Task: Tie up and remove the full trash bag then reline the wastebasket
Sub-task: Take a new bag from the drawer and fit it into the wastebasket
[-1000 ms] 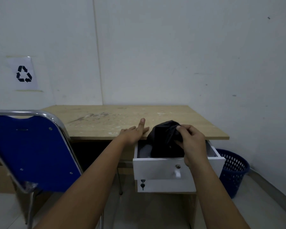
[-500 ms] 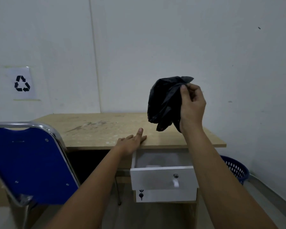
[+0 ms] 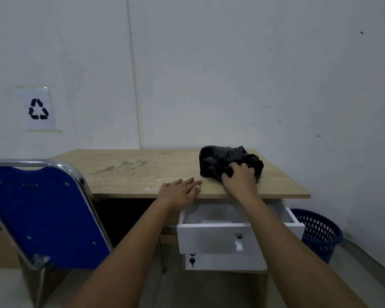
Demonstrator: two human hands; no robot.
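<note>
A person's right hand (image 3: 239,180) clutches a crumpled black plastic trash bag (image 3: 226,162) on the light wooden desk (image 3: 131,174), left hand (image 3: 179,192) resting flat and relaxed; best to find the bag's open edge before shaking it out.

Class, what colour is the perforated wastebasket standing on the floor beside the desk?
Dark blue; the wastebasket shows in the head view, at the right, partly behind the open drawer.

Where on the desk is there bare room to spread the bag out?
The desk is bare from its left edge across to the left hand and back to the wall. The right part is crowded: the bag lies bunched there under the right hand. Only a narrow strip stays free to the right of the bag.
</note>
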